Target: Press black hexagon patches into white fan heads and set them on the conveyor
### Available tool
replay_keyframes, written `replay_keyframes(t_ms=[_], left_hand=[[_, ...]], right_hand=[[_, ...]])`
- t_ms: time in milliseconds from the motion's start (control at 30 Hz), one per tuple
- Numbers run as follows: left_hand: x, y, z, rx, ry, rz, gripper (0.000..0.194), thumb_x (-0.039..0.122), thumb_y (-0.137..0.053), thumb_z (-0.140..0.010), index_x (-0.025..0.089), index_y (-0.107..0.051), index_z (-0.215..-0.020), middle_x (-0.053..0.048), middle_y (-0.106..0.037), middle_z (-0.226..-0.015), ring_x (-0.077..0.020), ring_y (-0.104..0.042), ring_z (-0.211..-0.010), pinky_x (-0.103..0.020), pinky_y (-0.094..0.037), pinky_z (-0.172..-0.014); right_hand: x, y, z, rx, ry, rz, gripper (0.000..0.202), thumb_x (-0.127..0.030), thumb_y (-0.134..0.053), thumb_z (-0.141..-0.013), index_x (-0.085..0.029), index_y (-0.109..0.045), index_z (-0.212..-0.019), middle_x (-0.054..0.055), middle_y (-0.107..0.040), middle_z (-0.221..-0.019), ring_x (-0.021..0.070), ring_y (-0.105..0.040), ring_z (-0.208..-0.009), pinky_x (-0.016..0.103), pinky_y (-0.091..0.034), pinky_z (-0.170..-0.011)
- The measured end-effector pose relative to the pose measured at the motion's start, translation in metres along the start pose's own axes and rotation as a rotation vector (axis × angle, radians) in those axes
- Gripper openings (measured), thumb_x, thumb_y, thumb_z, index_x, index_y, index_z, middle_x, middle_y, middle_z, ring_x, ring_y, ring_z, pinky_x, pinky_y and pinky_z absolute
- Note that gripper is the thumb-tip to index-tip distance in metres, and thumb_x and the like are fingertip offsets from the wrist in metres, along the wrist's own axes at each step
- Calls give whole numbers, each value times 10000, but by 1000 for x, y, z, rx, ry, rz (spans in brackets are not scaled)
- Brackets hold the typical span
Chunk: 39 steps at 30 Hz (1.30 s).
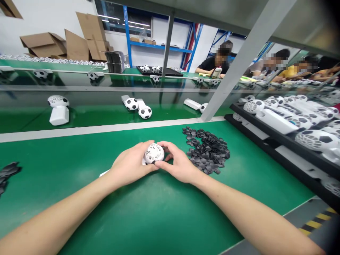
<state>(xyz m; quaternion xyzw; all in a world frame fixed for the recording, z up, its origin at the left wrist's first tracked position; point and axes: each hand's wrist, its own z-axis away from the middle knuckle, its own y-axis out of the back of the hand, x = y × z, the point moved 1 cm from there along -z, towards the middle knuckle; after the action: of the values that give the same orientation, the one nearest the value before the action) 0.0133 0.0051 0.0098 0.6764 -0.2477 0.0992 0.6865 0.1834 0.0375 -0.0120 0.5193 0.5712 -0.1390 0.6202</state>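
Just above the green tabletop, my left hand (133,161) is closed round a white football-shaped device (154,153) with an openwork head. Part of its white handle pokes out past my left wrist; the palm hides the rest. From the other side my right hand (178,161) grips the ball's edge with thumb and fingers. A dark patch shows under my thumb tips, but I cannot tell whether it is a loose piece. Right of my right hand lies a pile of small black panels (209,150).
Football-headed devices (132,103) lie on the green conveyor (103,115) beyond the rail. Stacked black trays (268,122) hold more at right. A slanted grey post (239,60) stands ahead. More black pieces (7,174) lie far left. Several people sit at the back right.
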Motion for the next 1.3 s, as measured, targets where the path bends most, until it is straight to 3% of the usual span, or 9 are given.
replay_keyframes(t_ms=[333,400,467,567,667,867,1100,1200,1300], left_hand=[[6,2,3,1,-29,-49,519,498,-502,-772,261,-413,-1226,-49,-556,-1171,-274,-554,-991,-385,-465,-773],[7,2,5,-5,-49,-72,535,481,-513,-765,258,-403,-1239,-52,-537,-1201,-282,-544,-1014,-394,-458,-795],[7,1,5,-23,-63,-94,593,448,-544,-739,242,-378,-1270,-58,-498,-1256,-293,-515,-1064,-405,-437,-842],[7,-1,3,-53,-94,-113,583,336,-540,-713,223,-392,-1266,-45,-501,-1262,-288,-514,-1068,-392,-427,-856],[6,2,1,-44,-168,-165,559,216,-484,-675,212,-436,-1232,-38,-547,-1206,-278,-532,-1017,-392,-414,-841],[-2,11,-1,5,-278,-246,604,101,-418,-658,269,-449,-1236,-24,-556,-1174,-264,-481,-1035,-406,-355,-850],[-6,6,-3,-27,-309,-140,627,13,-363,-683,274,-437,-1248,-22,-571,-1103,-219,-459,-1027,-407,-291,-948],[-8,4,-3,-32,-303,-100,641,39,-405,-672,273,-410,-1269,-30,-557,-1115,-218,-452,-1048,-419,-254,-988],[-9,2,-3,-59,-274,-71,657,192,-539,-682,250,-353,-1310,-59,-538,-1150,-251,-425,-1099,-470,-167,-1034]], right_hand=[[-2,2,0,-6,31,9,417,-250,-594,-759,-216,-459,-1153,64,-533,-1135,175,-519,-995,290,-480,-728],[-1,16,-5,-3,32,80,291,-281,-586,-775,-216,-535,-1054,41,-570,-1049,162,-542,-941,280,-473,-722],[5,39,-9,110,-6,276,167,-312,-573,-787,-209,-597,-917,35,-582,-945,160,-552,-871,293,-458,-726],[19,73,-13,299,-230,659,128,-314,-588,-772,-202,-629,-817,65,-558,-894,196,-545,-833,336,-436,-710],[32,88,-12,263,-380,758,95,-288,-621,-742,-197,-635,-765,88,-570,-878,228,-558,-807,348,-429,-654],[27,75,-11,97,-311,634,50,-144,-599,-737,-181,-628,-718,36,-622,-684,169,-578,-644,299,-439,-617],[-7,49,-2,-79,39,340,113,-169,-546,-798,-214,-638,-846,11,-614,-831,138,-572,-780,272,-450,-721],[-18,42,4,-106,103,251,98,-152,-557,-789,-217,-624,-819,-2,-601,-803,132,-570,-763,266,-454,-717],[-24,35,8,-132,184,196,92,-173,-554,-803,-226,-629,-812,0,-604,-820,138,-566,-794,282,-453,-750]])
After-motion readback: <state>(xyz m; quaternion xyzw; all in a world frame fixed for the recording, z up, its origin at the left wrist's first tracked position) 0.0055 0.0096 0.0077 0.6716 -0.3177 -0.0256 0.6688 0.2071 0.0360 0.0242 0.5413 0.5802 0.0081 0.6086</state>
